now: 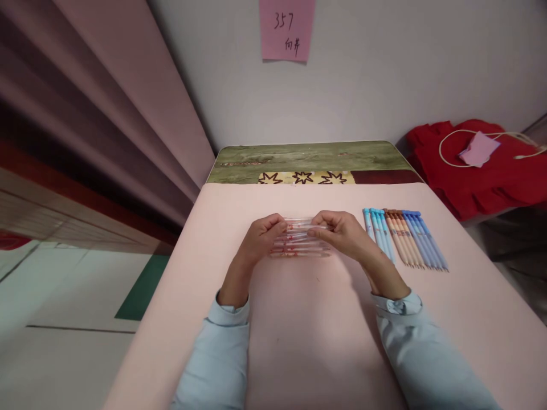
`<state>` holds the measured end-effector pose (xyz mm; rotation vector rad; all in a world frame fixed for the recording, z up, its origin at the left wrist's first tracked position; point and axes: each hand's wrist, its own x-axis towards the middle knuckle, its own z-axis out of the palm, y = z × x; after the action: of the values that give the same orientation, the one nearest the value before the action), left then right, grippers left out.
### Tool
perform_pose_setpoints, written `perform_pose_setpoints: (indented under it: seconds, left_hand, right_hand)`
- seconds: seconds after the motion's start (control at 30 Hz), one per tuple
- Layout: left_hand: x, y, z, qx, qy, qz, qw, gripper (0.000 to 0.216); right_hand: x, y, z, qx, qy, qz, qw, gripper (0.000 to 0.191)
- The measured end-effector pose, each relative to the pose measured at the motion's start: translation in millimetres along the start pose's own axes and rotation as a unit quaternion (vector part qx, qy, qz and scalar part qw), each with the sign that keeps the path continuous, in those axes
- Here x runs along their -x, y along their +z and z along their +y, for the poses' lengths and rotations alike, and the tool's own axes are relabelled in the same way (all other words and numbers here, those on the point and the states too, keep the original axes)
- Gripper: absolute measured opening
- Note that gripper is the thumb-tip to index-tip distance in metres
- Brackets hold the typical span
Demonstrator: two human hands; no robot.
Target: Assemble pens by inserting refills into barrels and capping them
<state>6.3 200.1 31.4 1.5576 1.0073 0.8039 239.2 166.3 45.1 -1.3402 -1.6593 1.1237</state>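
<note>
My left hand [261, 234] is closed on the left ends of several slim, see-through pens [299, 246] with reddish marks. They lie side by side across the middle of the table, in a stack running away from me. At their right ends is my right hand [342, 232], its thumb and bent forefinger closed on the upper ones. My fingers cover some of the pen ends. Right of that hand is a neat row of pencil-like pens: light blue ones [380, 230], cream ones with brown tops [404, 239] and blue ones [427, 242], their points toward me.
A pale pink cover [307, 341] lies over the table, whose green patterned far end [299, 155] meets a white wall. On the wall hangs a pink note [287, 31]. Red cloth [491, 182] with a white cable [453, 165] sits at right; a curtain [128, 114] hangs at left.
</note>
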Motion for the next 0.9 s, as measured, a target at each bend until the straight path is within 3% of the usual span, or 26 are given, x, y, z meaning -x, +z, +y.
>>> perform_pose_setpoints:
  seconds: [0.1, 0.2, 0.3, 0.4, 0.5, 0.6, 0.7, 0.8, 0.9]
  left_hand:
    - [-0.1, -1.3, -1.2, 0.001, -0.001, 0.013, 1.000, 0.029]
    - [-0.1, -1.8, -3.2, -0.001, -0.003, 0.009, 1.000, 0.029]
    - [-0.2, -2.0, -4.2, -0.005, -0.003, -0.002, 1.000, 0.029]
    - [-0.2, -3.1, -3.2, -0.008, 0.000, 0.004, 1.000, 0.028]
    - [0.1, -3.9, -1.5, -0.018, 0.006, 0.012, 1.000, 0.028]
    - [0.5, -3.6, -0.9, -0.025, 0.004, 0.006, 1.000, 0.029]
    - [0.7, -3.9, -1.0, -0.028, 0.000, -0.002, 1.000, 0.030]
    - [1.0, -5.5, -0.9, -0.026, 0.002, 0.002, 1.000, 0.030]
    - [1.3, -6.8, -0.2, -0.029, 0.009, 0.009, 1.000, 0.029]
  right_hand:
    - [0.7, -2.7, 0.1, -0.007, 0.026, -0.019, 0.999, 0.054]
    - [0.4, -4.4, -1.1, 0.013, 0.072, -0.019, 0.997, 0.047]
    - [-0.4, -4.4, -1.4, 0.017, 0.077, -0.011, 0.997, 0.059]
    - [-0.7, -5.6, 1.3, 0.000, 0.035, -0.005, 0.999, 0.036]
    - [-0.2, -7.5, 3.5, -0.004, 0.018, 0.001, 1.000, 0.047]
    - [0.4, -7.0, 1.8, 0.023, 0.061, -0.023, 0.998, 0.042]
    - [0.0, -5.6, -0.2, 0.034, 0.077, -0.031, 0.996, 0.057]
    - [-0.7, -6.8, 1.9, 0.002, 0.036, -0.011, 0.999, 0.038]
    - [-0.6, -9.4, 5.1, 0.006, 0.024, 0.001, 1.000, 0.041]
